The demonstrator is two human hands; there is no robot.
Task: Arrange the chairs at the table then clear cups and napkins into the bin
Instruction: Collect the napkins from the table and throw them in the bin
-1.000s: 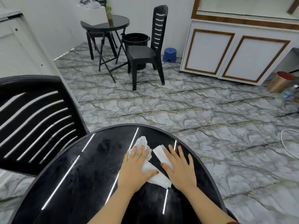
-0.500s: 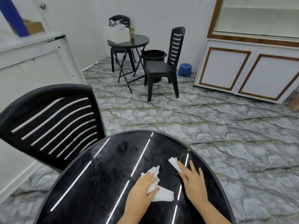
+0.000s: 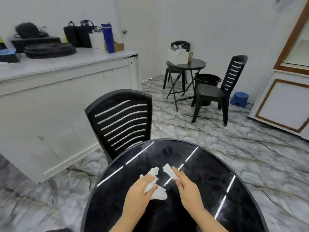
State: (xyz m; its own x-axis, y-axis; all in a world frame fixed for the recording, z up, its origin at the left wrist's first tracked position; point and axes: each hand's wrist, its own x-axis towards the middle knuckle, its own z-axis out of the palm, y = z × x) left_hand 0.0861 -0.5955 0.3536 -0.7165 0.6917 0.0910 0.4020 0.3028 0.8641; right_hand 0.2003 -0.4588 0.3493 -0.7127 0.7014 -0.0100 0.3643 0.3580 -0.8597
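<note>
On the near table: two napkins, both in hand. Left hand gripped a crumpled napkin; right hand pinched a folded napkin. One chair stood tucked against the far rim, so arranging looked done on that side. No cups visible. Bin stood well apart, beside the far table; judged remaining: carrying both napkins there.
</note>
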